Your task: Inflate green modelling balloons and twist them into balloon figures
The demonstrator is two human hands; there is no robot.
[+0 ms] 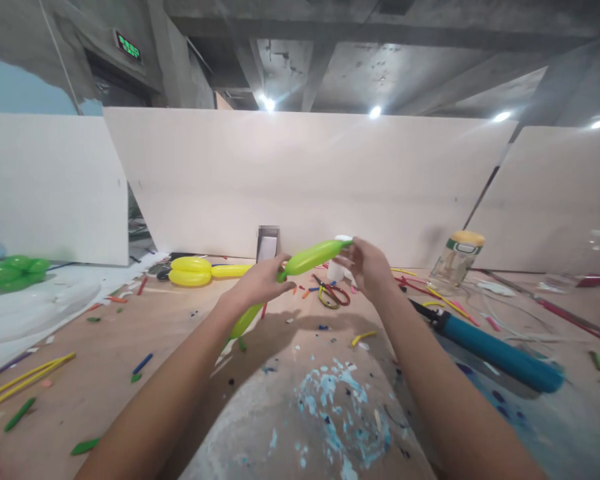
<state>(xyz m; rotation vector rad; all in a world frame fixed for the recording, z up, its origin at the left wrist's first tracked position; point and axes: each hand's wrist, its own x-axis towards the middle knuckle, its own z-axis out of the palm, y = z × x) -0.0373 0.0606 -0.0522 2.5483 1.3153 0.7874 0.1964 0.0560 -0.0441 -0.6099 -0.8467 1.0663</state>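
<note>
A lime-green modelling balloon [314, 257] stretches between my two hands above the table. My left hand [264, 283] is closed round it at a narrowed spot, and a further length of the balloon hangs below that hand. At the other end, my right hand [366, 265] pinches the thin tip. Under the balloon lie scissors [330, 293] with red and yellow handles. A yellow balloon shape [193, 272] with a long tail rests beyond my left hand, its tail end hidden behind the hand.
A blue hand pump [500, 353] lies right of my right forearm. Behind it stands a yellow-lidded jar [457, 259]. A green balloon shape [17, 269] sits far left. Balloon scraps and blue paint flakes [337, 393] litter the table. White boards [305, 180] stand along the back.
</note>
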